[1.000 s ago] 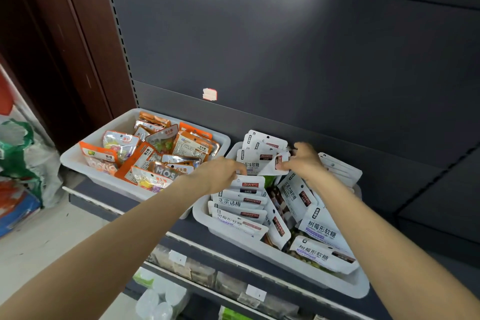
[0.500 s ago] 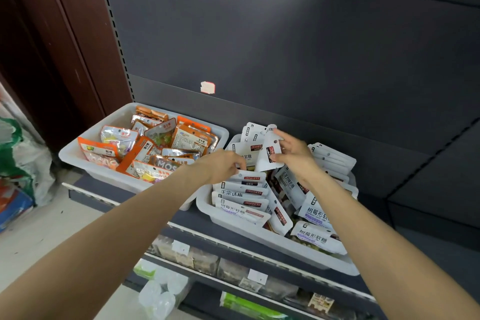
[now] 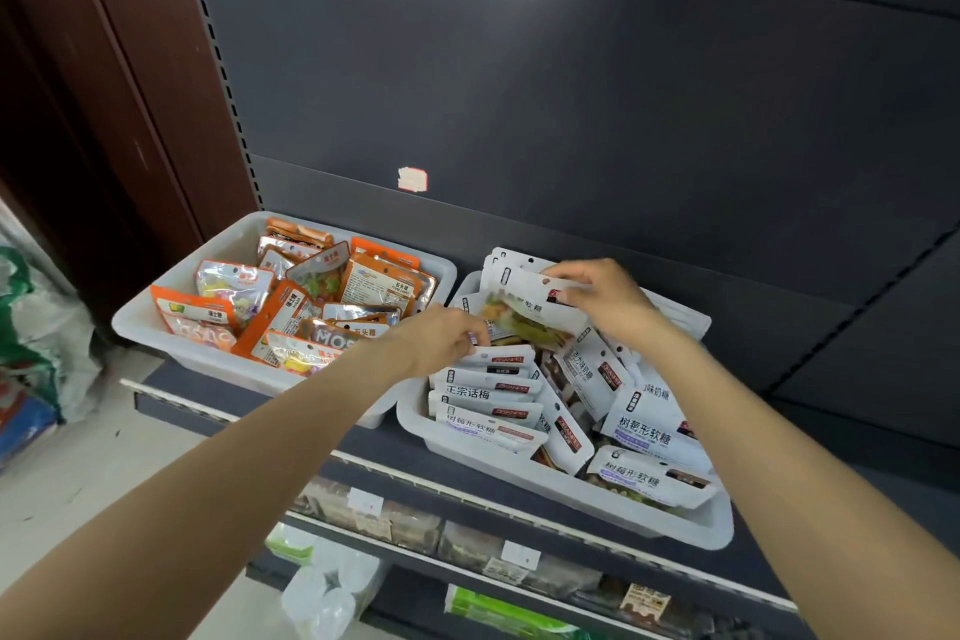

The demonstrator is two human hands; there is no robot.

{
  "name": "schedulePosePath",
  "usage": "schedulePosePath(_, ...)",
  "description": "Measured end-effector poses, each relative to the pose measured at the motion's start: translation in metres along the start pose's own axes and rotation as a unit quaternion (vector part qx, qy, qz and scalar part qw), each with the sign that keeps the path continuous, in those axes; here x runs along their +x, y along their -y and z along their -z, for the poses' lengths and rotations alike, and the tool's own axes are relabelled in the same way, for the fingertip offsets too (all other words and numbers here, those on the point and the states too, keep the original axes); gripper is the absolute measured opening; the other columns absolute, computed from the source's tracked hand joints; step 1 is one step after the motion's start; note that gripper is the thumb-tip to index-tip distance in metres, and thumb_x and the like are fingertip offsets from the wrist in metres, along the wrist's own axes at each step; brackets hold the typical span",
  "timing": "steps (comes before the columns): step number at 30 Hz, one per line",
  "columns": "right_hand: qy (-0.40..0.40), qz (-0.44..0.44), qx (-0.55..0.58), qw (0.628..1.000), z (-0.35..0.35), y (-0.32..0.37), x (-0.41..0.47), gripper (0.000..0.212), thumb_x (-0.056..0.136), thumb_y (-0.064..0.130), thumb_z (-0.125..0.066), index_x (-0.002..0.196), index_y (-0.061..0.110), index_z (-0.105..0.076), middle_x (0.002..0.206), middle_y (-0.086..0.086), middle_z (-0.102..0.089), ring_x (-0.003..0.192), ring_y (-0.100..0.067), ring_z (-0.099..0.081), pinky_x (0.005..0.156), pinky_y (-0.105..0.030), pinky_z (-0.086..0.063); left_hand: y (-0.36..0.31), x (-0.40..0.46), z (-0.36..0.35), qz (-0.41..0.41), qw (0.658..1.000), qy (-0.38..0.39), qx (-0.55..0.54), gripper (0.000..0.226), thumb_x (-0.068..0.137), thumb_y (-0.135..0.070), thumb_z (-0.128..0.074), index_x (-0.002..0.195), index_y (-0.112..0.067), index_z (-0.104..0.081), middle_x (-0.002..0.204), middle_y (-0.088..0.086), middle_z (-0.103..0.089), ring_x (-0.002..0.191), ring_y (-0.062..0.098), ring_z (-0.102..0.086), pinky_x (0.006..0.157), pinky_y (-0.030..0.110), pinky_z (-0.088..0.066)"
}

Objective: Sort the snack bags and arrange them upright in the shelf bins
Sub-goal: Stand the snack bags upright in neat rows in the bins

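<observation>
A white snack bag (image 3: 524, 309) is lifted above the rear of the right bin (image 3: 545, 489), its long axis running left–right and tilted. The right hand (image 3: 602, 299) pinches its top right corner; the left hand (image 3: 441, 340), nearer the lower left edge, curls on the standing white bags (image 3: 488, 395) — probably holding a slot open. Left bin (image 3: 171, 343): orange bags (image 3: 291, 307), jumbled.

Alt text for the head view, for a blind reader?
The right hand holds up a white snack bag over the right bin while the left hand grips upright white bags there. The left bin holds orange bags.
</observation>
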State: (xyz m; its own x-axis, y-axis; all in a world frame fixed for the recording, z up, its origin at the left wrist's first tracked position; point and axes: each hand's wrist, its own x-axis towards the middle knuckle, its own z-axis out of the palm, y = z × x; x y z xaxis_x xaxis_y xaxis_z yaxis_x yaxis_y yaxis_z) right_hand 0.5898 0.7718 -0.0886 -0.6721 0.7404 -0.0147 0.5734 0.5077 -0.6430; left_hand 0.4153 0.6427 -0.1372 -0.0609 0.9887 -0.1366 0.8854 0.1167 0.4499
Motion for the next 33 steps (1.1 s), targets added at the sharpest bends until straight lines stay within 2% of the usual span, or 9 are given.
schedulePosePath(2,0.033,0.024,0.013,0.999,0.005,0.003,0.002,0.029,0.092,0.004,-0.055,0.117,0.014,-0.066,0.128,0.000,-0.060,0.121,-0.016,-0.052,0.096,-0.029,-0.040,0.003,0.000,-0.001,-0.010,1.000,0.000,0.000,0.024,0.096,-0.010,-0.050,0.115,-0.015,-0.063,0.107,0.007,-0.066,0.079,0.016,-0.057,0.078,0.029,-0.048)
schedulePosePath(5,0.017,0.038,-0.018,0.999,-0.002,0.006,0.012,0.030,0.093,0.005,-0.054,0.117,0.016,-0.066,0.128,0.001,-0.060,0.123,-0.016,-0.052,0.100,-0.026,-0.037,0.004,-0.002,-0.002,-0.014,1.000,-0.009,0.001,0.026,0.097,-0.010,-0.049,0.118,-0.014,-0.063,0.104,0.005,-0.065,0.076,0.015,-0.055,0.076,0.027,-0.046)
schedulePosePath(8,0.007,0.022,-0.058,0.998,-0.023,0.002,0.021,0.030,0.094,0.003,-0.052,0.116,0.016,-0.067,0.129,0.001,-0.061,0.122,-0.016,-0.052,0.095,-0.020,-0.034,0.007,0.000,-0.001,-0.015,1.000,-0.015,-0.007,0.025,0.096,-0.010,-0.049,0.116,-0.015,-0.063,0.107,0.006,-0.067,0.082,0.018,-0.062,0.081,0.034,-0.053)
schedulePosePath(14,-0.049,0.004,0.038,0.998,-0.054,-0.012,0.040,0.029,0.090,-0.005,-0.054,0.109,0.008,-0.070,0.120,-0.005,-0.065,0.116,-0.018,-0.057,0.096,-0.019,-0.039,0.018,0.006,0.001,0.029,0.996,-0.030,-0.079,0.023,0.093,-0.006,-0.055,0.110,-0.016,-0.065,0.109,0.009,-0.068,0.097,0.020,-0.065,0.090,0.039,-0.052)
schedulePosePath(19,0.038,-0.025,-0.009,0.999,-0.066,-0.025,0.038,0.035,0.097,0.003,-0.047,0.127,0.016,-0.060,0.138,-0.004,-0.051,0.129,-0.020,-0.045,0.104,-0.027,-0.033,0.016,0.013,0.000,0.041,0.994,-0.046,-0.094,0.020,0.093,-0.008,-0.057,0.110,-0.014,-0.065,0.108,0.008,-0.069,0.097,0.020,-0.065,0.089,0.031,-0.051)
schedulePosePath(22,-0.044,-0.012,-0.021,0.999,-0.057,-0.023,0.028,0.036,0.097,0.013,-0.047,0.132,0.020,-0.054,0.138,-0.003,-0.044,0.128,-0.018,-0.041,0.104,-0.030,-0.035,0.018,0.018,0.001,0.044,0.991,-0.055,-0.116,0.017,0.093,-0.013,-0.058,0.106,-0.016,-0.068,0.108,0.009,-0.069,0.096,0.022,-0.065,0.089,0.035,-0.052)
schedulePosePath(27,0.023,-0.037,0.048,0.998,-0.052,-0.028,0.000,0.025,0.093,0.026,-0.058,0.118,0.022,-0.059,0.104,0.007,-0.060,0.096,-0.008,-0.055,0.084,-0.025,-0.042,0.023,0.026,0.003,0.070,0.984,-0.098,-0.132,0.020,0.095,-0.013,-0.054,0.109,-0.016,-0.068,0.114,0.007,-0.068,0.103,0.022,-0.063,0.092,0.034,-0.050)
schedulePosePath(31,-0.029,-0.055,0.043,0.997,-0.058,-0.037,-0.002,0.007,0.086,0.012,-0.067,0.087,0.019,-0.065,0.089,0.002,-0.066,0.083,-0.012,-0.060,0.078,-0.027,-0.048,0.019,0.040,0.012,0.094,0.979,-0.165,-0.070,0.019,0.095,-0.014,-0.053,0.106,-0.018,-0.068,0.108,0.007,-0.069,0.093,0.024,-0.064,0.083,0.033,-0.053)
schedulePosePath(33,-0.049,-0.050,0.024,0.997,-0.058,-0.036,-0.003,0.010,0.088,0.012,-0.064,0.081,0.019,-0.062,0.086,0.003,-0.065,0.081,-0.011,-0.059,0.072,-0.022,-0.044,0.016,0.046,0.016,0.099,0.977,-0.180,-0.061,0.020,0.096,-0.013,-0.052,0.107,-0.019,-0.067,0.110,0.007,-0.068,0.093,0.024,-0.063,0.082,0.031,-0.053)
